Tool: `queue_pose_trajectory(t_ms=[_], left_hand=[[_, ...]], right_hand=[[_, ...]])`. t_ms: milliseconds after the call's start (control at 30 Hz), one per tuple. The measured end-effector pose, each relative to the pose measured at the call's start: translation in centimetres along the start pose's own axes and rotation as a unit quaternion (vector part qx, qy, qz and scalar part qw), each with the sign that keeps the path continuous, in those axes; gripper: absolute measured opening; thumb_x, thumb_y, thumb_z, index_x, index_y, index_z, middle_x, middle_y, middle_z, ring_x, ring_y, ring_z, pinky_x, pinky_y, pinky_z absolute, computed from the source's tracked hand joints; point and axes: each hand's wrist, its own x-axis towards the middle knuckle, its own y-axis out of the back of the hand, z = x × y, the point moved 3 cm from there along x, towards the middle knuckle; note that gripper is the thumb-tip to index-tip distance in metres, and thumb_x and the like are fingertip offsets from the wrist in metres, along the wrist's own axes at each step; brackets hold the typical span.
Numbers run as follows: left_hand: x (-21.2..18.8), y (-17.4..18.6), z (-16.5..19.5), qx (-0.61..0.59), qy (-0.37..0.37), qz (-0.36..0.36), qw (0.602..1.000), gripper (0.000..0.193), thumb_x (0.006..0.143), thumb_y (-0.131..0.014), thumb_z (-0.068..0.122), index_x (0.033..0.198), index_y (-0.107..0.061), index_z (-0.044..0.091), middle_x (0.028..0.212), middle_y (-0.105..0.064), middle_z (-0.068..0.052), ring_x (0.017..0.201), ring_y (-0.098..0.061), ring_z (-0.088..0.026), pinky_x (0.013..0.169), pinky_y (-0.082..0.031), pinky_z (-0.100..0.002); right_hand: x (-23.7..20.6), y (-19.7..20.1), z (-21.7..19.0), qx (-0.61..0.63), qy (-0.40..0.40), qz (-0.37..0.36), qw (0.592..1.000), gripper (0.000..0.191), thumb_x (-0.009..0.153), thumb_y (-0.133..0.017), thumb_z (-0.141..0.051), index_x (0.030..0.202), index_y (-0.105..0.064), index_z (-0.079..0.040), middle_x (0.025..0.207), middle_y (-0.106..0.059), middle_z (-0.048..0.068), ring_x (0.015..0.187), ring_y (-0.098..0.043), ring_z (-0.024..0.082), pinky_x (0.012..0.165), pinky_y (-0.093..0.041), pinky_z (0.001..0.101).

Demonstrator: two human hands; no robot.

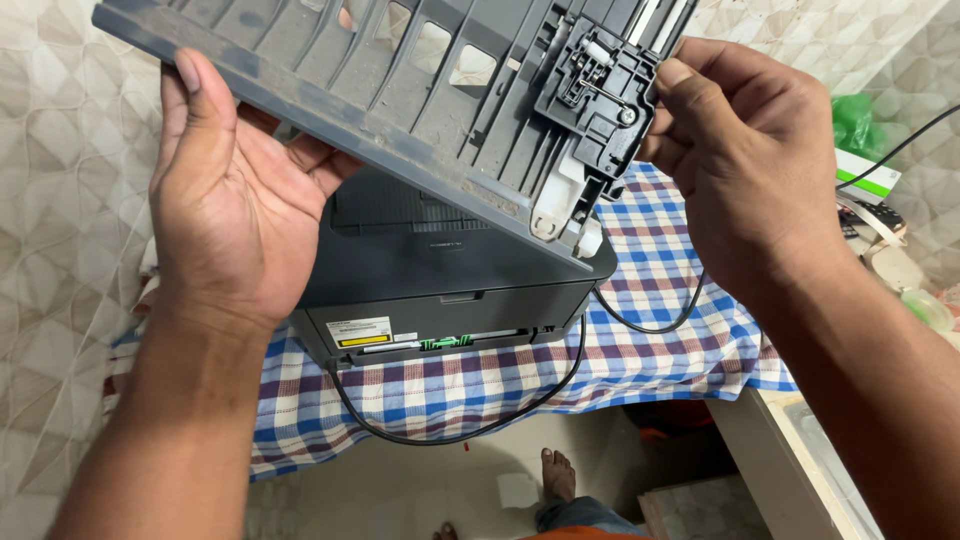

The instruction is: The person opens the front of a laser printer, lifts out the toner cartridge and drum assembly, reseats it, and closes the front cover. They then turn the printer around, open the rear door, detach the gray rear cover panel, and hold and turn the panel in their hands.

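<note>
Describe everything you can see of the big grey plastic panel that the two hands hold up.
The dusty grey plastic panel is wide and flat, with raised ribs and rectangular openings. Near its right end sits a darker bracket with a screw, and white plastic pieces hang below it. It is tilted, sloping down to the right, above the dark grey printer. The left hand grips its left edge; the right hand pinches its right end.

Pale tiled walls (60, 300) with a diamond pattern are closing in on both sides. A blue checked cloth (660, 330) is covering the worktop, and a light floor (400, 490) is showing near, below it.
</note>
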Motion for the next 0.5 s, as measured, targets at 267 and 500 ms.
queue_pose_trajectory(t_ms=[267,500], left_hand=[[-0.3,-0.1,0.0,-0.017,0.002,0.003,1.000,0.053,0.119,-0.036,0.038,0.163,-0.021,0.013,0.154,-0.044,-0.013,0.133,-0.053,-0.030,0.117,-0.045,-0.052],[-0.8,-0.4,-0.2,-0.021,0.008,0.012,1.000,0.056,0.120,-0.039,0.039,0.165,-0.018,0.015,0.158,-0.040,-0.012,0.136,-0.052,-0.031,0.119,-0.044,-0.054]], right_hand=[[-0.4,1.1,0.4,-0.003,-0.020,0.021,1.000,0.020,0.106,-0.058,0.000,0.124,-0.066,0.005,0.103,-0.068,0.005,0.089,-0.066,0.011,0.082,-0.057,0.0250],[-0.7,1.0,1.0,0.013,0.028,-0.001,1.000,0.017,0.118,-0.057,-0.003,0.130,-0.063,0.008,0.102,-0.066,0.007,0.088,-0.062,0.010,0.085,-0.056,0.0265]])
